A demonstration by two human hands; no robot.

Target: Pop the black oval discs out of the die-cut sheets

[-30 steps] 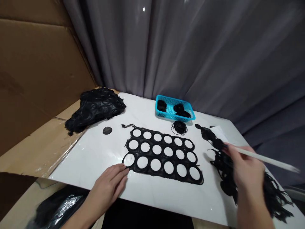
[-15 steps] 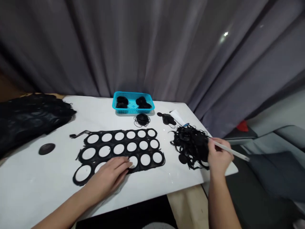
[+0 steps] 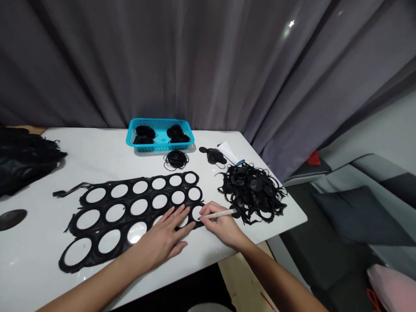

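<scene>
A black rubbery sheet (image 3: 128, 214) with rows of round holes lies flat on the white table, the table's surface showing through. My left hand (image 3: 167, 234) rests on its front row with fingers spread, covering part of some holes. Beside it, my right hand (image 3: 221, 223) pinches a slim white pen-like tool (image 3: 221, 213). The tool's dark tip is at the front row's rightmost hole. Just beyond the right hand lies a tangled heap of black strips and discs (image 3: 253, 190).
A blue plastic basket (image 3: 159, 147) at the back holds black bundles. Before it sits a coil of thin black rings (image 3: 176, 159). Black discs (image 3: 214, 156) and a white tube (image 3: 228, 152) lie nearby. At far left are a black pile (image 3: 26, 160) and one disc (image 3: 13, 219).
My right hand has come left from the black heap to the sheet's right end, bringing the tool. My left hand has spread out farther right along the sheet. The view has shifted right.
</scene>
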